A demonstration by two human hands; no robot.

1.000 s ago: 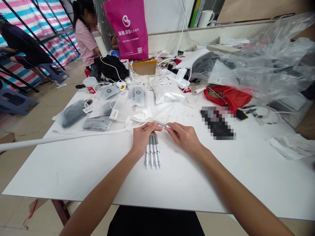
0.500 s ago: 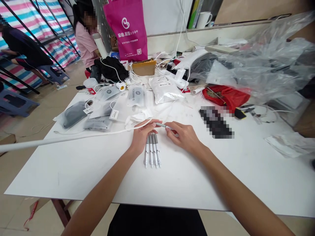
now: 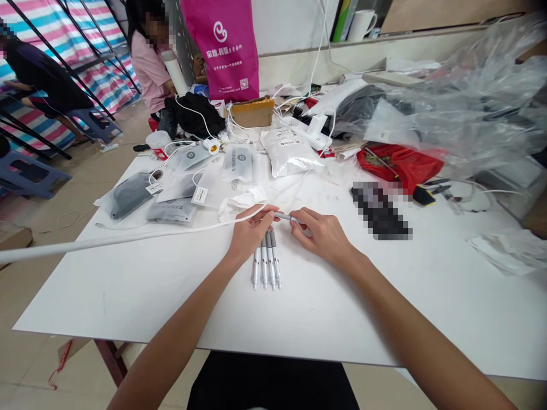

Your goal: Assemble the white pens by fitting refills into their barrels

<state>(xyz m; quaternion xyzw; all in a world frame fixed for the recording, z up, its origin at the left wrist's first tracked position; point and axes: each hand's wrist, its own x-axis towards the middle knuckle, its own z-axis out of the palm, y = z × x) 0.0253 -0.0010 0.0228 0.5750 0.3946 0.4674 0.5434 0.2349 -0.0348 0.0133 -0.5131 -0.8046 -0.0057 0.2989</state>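
A pen with a grey grip is held level between my two hands, just above the white table. My left hand pinches its left end with thumb and fingers. At the other end, my right hand has its fingers closed round the barrel, hiding part of it. Below them several white pens with grey grips lie side by side in a row, tips pointing away from me. The left hand partly covers the leftmost pen's upper end. A white cable passes in front of the left fingers.
Frosted pouches and a white plastic package lie beyond the hands. To the right are a pixelated dark object, a red bag and clear plastic sheets. A pink bag stands behind. Two people sit at the back left.
The whole view has shifted slightly. Both hands keep their hold on the pen, with the left thumb placed a little differently. The pens in the row stay where they were.
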